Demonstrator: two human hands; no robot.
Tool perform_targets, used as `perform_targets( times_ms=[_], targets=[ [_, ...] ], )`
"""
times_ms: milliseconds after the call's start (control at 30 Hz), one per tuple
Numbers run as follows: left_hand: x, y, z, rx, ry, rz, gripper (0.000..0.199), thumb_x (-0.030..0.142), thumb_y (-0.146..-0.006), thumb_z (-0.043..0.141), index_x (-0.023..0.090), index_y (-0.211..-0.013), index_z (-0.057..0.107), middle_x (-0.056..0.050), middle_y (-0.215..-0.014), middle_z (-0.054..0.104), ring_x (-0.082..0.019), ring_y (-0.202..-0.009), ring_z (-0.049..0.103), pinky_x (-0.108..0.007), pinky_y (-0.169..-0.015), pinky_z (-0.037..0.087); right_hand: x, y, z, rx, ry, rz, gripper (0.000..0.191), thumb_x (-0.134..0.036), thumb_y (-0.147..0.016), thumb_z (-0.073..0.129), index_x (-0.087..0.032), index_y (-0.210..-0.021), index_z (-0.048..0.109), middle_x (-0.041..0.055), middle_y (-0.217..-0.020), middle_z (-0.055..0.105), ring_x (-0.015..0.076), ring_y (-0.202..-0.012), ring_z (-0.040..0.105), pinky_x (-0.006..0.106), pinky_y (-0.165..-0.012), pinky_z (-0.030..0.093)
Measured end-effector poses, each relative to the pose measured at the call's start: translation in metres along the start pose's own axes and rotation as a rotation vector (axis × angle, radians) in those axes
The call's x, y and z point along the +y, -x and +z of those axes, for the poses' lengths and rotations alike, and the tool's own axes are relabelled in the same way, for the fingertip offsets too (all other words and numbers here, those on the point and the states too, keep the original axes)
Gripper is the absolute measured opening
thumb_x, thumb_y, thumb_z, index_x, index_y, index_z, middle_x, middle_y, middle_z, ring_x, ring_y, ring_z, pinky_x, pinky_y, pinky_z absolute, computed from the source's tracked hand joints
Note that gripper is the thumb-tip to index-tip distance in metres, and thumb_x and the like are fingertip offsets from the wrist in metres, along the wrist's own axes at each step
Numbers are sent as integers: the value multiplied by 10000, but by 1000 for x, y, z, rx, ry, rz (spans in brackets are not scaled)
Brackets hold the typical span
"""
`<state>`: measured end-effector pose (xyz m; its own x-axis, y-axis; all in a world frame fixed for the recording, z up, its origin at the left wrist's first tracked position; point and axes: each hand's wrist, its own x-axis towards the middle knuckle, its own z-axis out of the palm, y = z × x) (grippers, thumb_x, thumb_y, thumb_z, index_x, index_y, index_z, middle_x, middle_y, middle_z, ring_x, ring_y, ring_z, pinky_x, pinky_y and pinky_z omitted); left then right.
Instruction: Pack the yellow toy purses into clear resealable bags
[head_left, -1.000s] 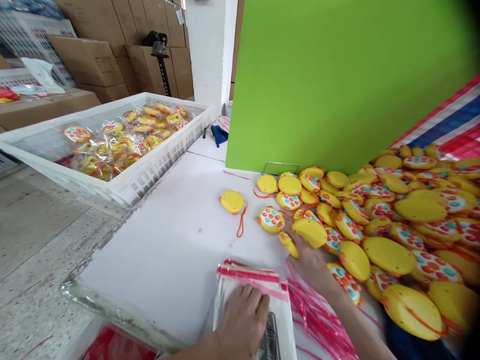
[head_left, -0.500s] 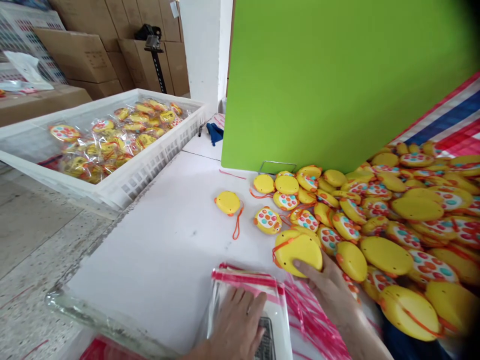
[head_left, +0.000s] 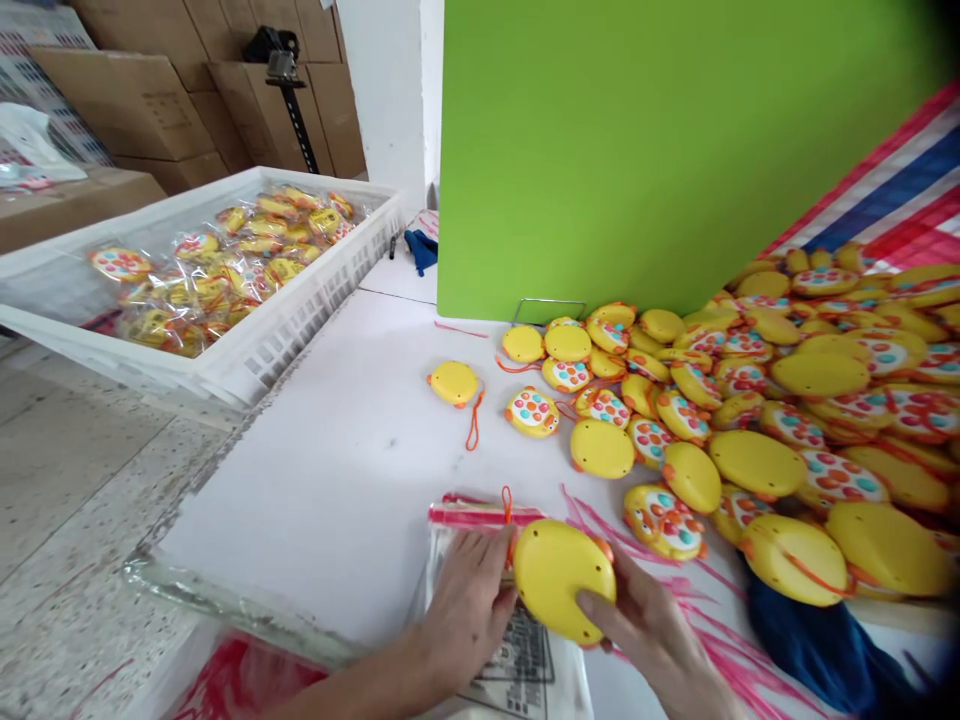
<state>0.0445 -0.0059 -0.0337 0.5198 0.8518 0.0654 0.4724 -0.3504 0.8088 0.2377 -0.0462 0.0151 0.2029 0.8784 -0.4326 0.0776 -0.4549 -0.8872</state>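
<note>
My right hand (head_left: 651,622) grips a yellow oval animal-shaped toy (head_left: 559,578), plain back up, with small dark holes and orange bits at its edge. At the toy's left end, my left hand (head_left: 469,605) has its fingertips closed by the base of the orange cord loop (head_left: 507,503), which sticks up above them. Under both hands lies a stack of clear plastic bags (head_left: 525,665) with a pink-red top band and black print. Close by to the right is another toy (head_left: 666,522), showing its coloured dots.
A large pile of the same toys (head_left: 787,375) covers the right side below a green board (head_left: 585,150). One toy (head_left: 453,384) lies apart on the white tabletop (head_left: 322,470). A white crate (head_left: 300,325) with bagged toys stands left. Pink strips (head_left: 720,640) and dark blue cloth (head_left: 817,640) lie right.
My right hand has brought a yellow toy left and towards me, over the bags. My left hand has lifted from lying flat on the bags to the toy's cord end.
</note>
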Motion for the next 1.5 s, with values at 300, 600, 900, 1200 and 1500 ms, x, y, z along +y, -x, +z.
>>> perform_targets(
  times_ms=[300,600,900,1200,1500],
  targets=[
    [3,3,1,-5,-401,183,135,81,-838,490,155,-809,600,-57,-831,631,-210,-813,548,-369,-804,437,-3,4,11,-30,-390,44,562,-487,-748,701,-272,-1247,557,53,-1093,662,212,-818,657,341,-651,592],
    [10,11,-19,189,-350,345,198,198,-921,474,173,-761,589,-29,-752,641,-178,-746,561,-346,-783,427,29,-10,18,-41,554,-494,434,-443,-914,460,-265,-1303,528,72,-861,734,217,-697,696,315,-684,593],
    [2,-4,-68,75,458,-353,167,250,-874,501,143,-902,626,-38,-742,659,-164,-669,612,-233,-573,444,21,-3,11,-80,635,-633,271,-404,-890,496,-309,-1073,672,42,-1124,695,230,-878,700,325,-759,586],
    [8,-14,-55,52,626,-388,199,298,-833,475,159,-707,539,-48,-671,643,-152,-582,584,-235,-546,432,-22,-1,29,-373,878,-572,310,-284,-904,458,-268,-662,651,-3,-676,695,156,-558,651,229,-503,469],
    [12,-6,-56,-56,761,-467,197,257,-798,473,143,-668,568,-13,-632,557,-140,-590,524,-237,-573,399,-16,-12,69,-41,907,-752,202,-258,-943,418,-247,-950,619,22,-871,680,165,-725,667,239,-588,464]
  ],
)
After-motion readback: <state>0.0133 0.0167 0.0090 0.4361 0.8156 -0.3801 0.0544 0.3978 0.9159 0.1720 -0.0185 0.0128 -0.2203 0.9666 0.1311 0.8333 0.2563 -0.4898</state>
